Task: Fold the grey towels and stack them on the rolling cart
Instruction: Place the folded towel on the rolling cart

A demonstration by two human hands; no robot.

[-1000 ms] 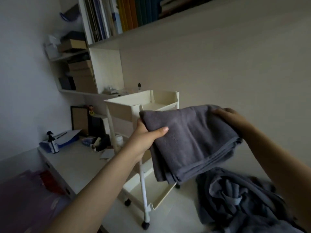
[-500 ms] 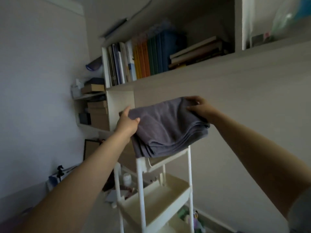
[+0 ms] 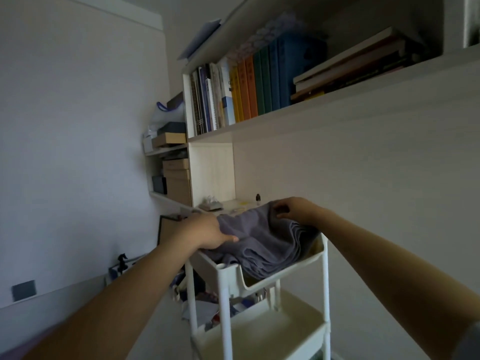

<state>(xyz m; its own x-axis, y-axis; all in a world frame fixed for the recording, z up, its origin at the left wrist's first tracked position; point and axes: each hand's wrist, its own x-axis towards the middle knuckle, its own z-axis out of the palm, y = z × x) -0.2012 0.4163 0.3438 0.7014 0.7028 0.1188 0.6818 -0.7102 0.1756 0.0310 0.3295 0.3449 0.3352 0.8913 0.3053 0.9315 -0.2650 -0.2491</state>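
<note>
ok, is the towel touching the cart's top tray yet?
Touching. The head view shows the towel sagging into the top tray, its folded edge against the front rim, both hands on it.

Top tray of the rolling cart [image 3: 283, 278]: filled by the folded grey towel [image 3: 262, 245], whose layered edges rise above the front rim; the left hand [image 3: 205, 233] and right hand [image 3: 293, 210] cover its two far corners. Open space lies above the towel up to the long wall shelf [image 3: 337, 107]. White corner posts [image 3: 224, 307] bound the tray at front and right. The second tray [image 3: 262, 331] below is open from the front, between the posts. Left of the cart, the counter [image 3: 145, 294] carries clutter, including a spray bottle [image 3: 121, 261]. Behind it, a shelf cubby [image 3: 211, 172] stands open.
</note>
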